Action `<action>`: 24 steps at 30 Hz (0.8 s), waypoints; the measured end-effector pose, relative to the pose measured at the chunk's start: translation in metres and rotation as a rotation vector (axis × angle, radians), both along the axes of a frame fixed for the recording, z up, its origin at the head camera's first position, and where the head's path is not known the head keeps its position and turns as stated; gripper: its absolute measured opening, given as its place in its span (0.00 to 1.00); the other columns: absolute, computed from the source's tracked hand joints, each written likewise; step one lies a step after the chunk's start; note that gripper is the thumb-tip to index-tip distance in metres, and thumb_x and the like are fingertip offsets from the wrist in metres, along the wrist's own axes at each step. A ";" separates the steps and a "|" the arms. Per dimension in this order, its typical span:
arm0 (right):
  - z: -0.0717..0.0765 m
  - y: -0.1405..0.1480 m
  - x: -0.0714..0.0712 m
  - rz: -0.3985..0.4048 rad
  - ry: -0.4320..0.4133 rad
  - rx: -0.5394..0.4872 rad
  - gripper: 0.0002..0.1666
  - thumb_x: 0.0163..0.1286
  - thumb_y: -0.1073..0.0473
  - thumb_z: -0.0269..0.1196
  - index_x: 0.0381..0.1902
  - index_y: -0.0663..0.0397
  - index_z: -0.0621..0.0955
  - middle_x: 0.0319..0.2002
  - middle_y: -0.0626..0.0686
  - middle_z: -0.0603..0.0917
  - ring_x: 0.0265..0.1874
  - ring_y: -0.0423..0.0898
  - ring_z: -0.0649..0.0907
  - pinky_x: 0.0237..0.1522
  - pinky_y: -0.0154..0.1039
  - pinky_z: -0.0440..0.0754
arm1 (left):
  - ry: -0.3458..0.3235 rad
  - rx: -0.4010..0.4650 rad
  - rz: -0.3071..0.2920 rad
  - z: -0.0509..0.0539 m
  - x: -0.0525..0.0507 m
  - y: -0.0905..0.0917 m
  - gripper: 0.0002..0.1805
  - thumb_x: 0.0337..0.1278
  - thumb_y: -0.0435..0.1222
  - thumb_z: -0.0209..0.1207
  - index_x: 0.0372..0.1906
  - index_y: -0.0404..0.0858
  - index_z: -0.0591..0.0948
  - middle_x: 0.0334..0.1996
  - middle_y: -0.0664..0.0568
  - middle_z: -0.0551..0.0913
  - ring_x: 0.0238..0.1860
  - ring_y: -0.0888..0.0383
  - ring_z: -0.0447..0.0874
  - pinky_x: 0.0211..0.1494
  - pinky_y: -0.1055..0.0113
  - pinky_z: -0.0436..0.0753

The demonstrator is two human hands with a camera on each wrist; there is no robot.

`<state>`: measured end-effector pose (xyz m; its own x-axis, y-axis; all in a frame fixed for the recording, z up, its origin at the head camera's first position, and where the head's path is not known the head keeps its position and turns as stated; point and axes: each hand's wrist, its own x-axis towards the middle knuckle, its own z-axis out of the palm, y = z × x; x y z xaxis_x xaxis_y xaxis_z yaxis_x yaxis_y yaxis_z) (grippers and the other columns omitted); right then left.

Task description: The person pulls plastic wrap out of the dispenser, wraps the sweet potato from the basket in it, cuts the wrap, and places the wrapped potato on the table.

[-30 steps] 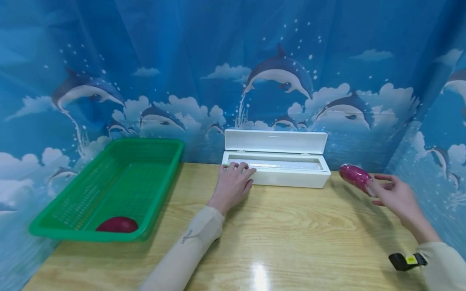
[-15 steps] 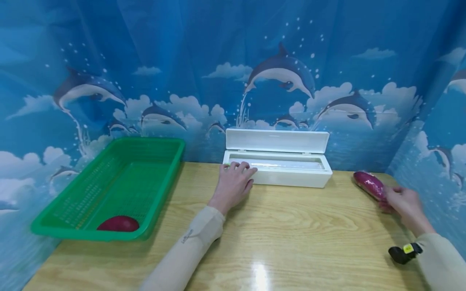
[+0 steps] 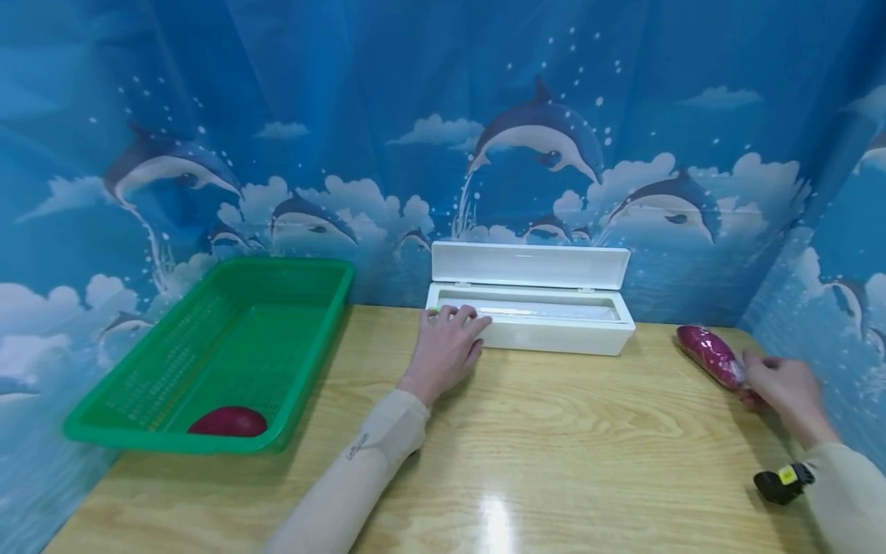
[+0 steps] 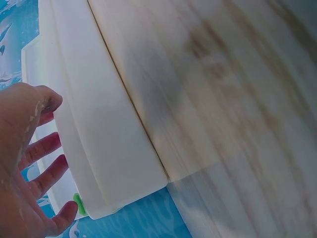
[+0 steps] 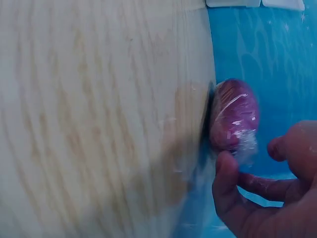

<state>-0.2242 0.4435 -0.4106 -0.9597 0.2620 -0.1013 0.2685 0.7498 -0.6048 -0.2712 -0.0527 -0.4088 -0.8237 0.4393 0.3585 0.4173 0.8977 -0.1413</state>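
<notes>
The right hand, fingers loose and seemingly gripping nothing, is at the near end of the wrapped purple item, right of the white box. The left hand spreads at its front. Better leave the clear film gently.

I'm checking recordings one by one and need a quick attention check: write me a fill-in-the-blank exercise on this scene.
1. The basket is coloured ____.
2. The lid of the white box is not closed but ____.
3. Of basket and white box, the left hand is at the ____.
4. Of white box and wrapped purple item, the right hand is nearer the ____.

Missing words: green; open; white box; wrapped purple item.
</notes>
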 end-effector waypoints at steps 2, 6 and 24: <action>0.003 -0.004 0.002 0.020 0.052 0.102 0.46 0.81 0.40 0.41 0.62 0.87 0.69 0.27 0.63 0.88 0.25 0.50 0.86 0.28 0.46 0.82 | 0.003 0.000 -0.006 0.000 -0.001 0.000 0.22 0.73 0.51 0.57 0.69 0.60 0.75 0.62 0.56 0.80 0.62 0.51 0.78 0.65 0.43 0.76; 0.012 -0.022 0.002 0.050 0.175 0.257 0.40 0.80 0.43 0.47 0.56 0.83 0.75 0.35 0.74 0.86 0.32 0.65 0.84 0.23 0.47 0.77 | -0.004 0.004 -0.007 0.002 -0.002 0.000 0.22 0.73 0.51 0.57 0.68 0.59 0.76 0.62 0.56 0.80 0.62 0.51 0.78 0.65 0.43 0.76; 0.039 -0.133 -0.037 0.541 0.531 0.339 0.19 0.67 0.68 0.68 0.56 0.65 0.83 0.47 0.68 0.84 0.43 0.63 0.85 0.35 0.56 0.87 | -0.365 0.125 0.039 0.023 -0.046 -0.011 0.38 0.75 0.68 0.27 0.79 0.56 0.63 0.77 0.53 0.69 0.77 0.47 0.66 0.75 0.25 0.55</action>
